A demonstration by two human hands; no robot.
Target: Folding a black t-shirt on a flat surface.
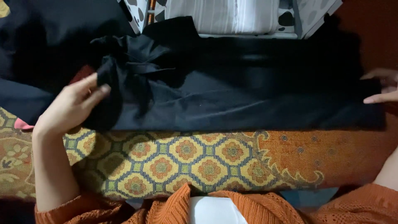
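Observation:
A long black garment point(232, 95) lies stretched across a patterned orange and yellow covering point(186, 157). At its left end, my left hand point(70, 105) pinches a bunched fold of the black cloth between thumb and fingers. My right hand point(383, 87) is at the far right edge of the picture, its fingers on the garment's right end; most of that hand is out of view. Both my forearms come from orange knitted sleeves point(257, 207) at the bottom.
More dark cloth point(45, 37) is heaped at the back left. A box with a black-and-white spotted pattern point(306, 12) holds a white striped folded fabric point(232, 14) at the back. A pink bit of fabric point(20, 123) shows at the left.

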